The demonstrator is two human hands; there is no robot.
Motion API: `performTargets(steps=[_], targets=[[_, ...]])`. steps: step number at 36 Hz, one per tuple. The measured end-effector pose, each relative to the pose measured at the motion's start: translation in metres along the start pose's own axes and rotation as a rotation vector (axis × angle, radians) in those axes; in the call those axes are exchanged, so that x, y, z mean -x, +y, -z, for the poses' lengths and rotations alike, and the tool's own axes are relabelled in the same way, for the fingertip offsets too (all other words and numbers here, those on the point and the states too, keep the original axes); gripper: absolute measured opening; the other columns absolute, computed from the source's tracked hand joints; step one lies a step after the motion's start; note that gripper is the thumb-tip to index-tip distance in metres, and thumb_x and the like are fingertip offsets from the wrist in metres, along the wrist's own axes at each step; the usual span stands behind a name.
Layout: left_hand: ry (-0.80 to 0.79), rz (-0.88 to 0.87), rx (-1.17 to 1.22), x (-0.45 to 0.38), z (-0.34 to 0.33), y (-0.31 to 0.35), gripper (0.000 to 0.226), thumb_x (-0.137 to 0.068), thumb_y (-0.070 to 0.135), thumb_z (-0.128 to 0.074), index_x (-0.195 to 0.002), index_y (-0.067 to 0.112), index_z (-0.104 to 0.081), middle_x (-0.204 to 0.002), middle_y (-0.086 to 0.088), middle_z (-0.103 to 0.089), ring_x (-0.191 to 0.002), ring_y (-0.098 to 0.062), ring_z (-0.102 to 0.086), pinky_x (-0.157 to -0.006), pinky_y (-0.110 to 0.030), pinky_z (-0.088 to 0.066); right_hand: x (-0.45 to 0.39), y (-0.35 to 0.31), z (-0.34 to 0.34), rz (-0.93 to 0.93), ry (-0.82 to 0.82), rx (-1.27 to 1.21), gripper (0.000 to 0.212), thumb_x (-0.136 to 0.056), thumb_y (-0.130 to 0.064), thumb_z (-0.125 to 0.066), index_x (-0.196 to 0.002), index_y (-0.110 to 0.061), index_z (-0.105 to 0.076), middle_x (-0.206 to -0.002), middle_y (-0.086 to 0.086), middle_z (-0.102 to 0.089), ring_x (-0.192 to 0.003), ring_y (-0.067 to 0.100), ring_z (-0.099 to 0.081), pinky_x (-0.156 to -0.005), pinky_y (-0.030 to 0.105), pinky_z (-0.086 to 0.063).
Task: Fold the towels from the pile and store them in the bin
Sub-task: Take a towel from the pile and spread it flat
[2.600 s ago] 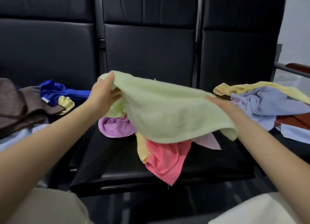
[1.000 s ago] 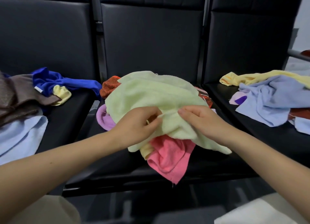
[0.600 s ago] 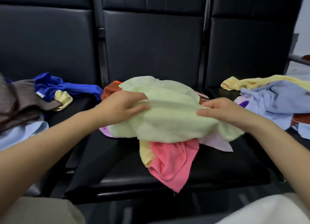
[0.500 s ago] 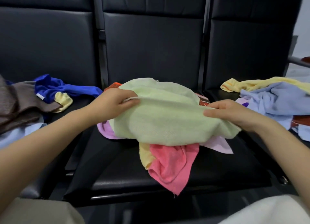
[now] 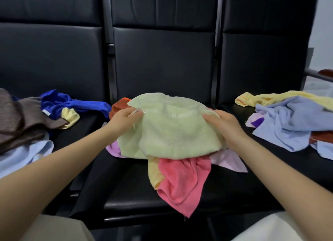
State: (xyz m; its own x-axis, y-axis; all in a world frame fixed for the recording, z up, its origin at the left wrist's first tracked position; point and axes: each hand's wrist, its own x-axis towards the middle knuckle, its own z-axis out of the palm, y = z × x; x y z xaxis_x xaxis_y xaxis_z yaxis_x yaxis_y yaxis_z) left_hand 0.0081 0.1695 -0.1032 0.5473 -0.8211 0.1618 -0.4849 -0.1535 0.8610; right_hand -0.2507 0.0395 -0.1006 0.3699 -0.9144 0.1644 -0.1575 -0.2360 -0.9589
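Note:
A pale green towel (image 5: 173,130) lies doubled over on top of the pile on the middle black seat (image 5: 126,184). My left hand (image 5: 122,121) pinches its left edge, fingers curled round the cloth. On the right edge my right hand (image 5: 223,125) grips the towel with curled fingers. Under it a pink towel (image 5: 182,181) hangs toward the seat's front, with a yellow towel (image 5: 153,174), lilac cloth (image 5: 228,159) and an orange towel (image 5: 119,105) poking out. No bin is in view.
The left seat holds brown (image 5: 19,120), blue (image 5: 72,103), yellow and light blue cloths (image 5: 23,154). On the right seat lie a light blue towel (image 5: 290,121), a yellow towel (image 5: 277,98) and a rust one. Black seat backs (image 5: 162,60) rise behind.
Both hands brought the green towel down from spread in the air onto the pile and folded it over. In the last half second the hands shifted back along its edges.

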Motion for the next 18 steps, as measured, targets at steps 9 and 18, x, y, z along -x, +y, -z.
performTargets(steps=[9, 18], targets=[[0.046, -0.267, -0.031, 0.019, -0.004, 0.016, 0.038, -0.099, 0.026, -0.052, -0.07, 0.004, -0.043, -0.07, 0.001, -0.039, -0.063, -0.004, -0.037, -0.067, -0.027, -0.032, 0.012, 0.001, -0.002, 0.288, 0.001, 0.23, 0.018, -0.089, -0.023, -0.066, -0.076, -0.011, -0.067, -0.075, -0.01, -0.06, -0.073, -0.003, -0.051, -0.067, 0.018, -0.039], [-0.056, -0.193, -0.108, 0.032, -0.002, 0.016, 0.043, -0.099, 0.033, -0.049, -0.075, -0.003, -0.048, -0.075, -0.005, -0.042, -0.072, -0.014, -0.04, -0.07, -0.031, -0.032, 0.028, -0.003, -0.009, 0.153, -0.099, 0.094, 0.011, -0.092, -0.02, -0.065, -0.081, -0.017, -0.066, -0.079, -0.01, -0.063, -0.076, 0.004, -0.056, -0.072, 0.021, -0.043]])
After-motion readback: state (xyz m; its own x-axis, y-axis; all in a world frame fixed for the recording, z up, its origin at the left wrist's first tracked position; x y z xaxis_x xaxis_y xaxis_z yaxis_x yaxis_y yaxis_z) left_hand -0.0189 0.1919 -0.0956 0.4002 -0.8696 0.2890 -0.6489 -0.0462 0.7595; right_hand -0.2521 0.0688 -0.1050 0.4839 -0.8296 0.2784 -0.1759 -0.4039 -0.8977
